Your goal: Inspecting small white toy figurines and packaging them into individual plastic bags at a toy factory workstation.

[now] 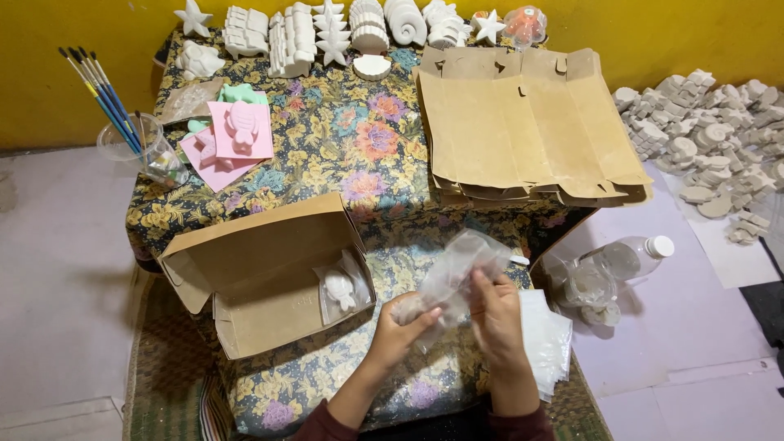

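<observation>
While both hands work at lower centre of frame, left hand (402, 320) and right hand (496, 310) each pinch clear plastic bag (459, 269), fingers clamped; open cardboard box (261, 273) sits just left.

Two bare hands, left hand (400, 328) and right hand (496, 314), no rings, no gloves, no watch. Forearms uncovered up to dark maroon sleeves (322, 426) pushed back near the elbows. Short, unpainted nails on the fingers.
</observation>
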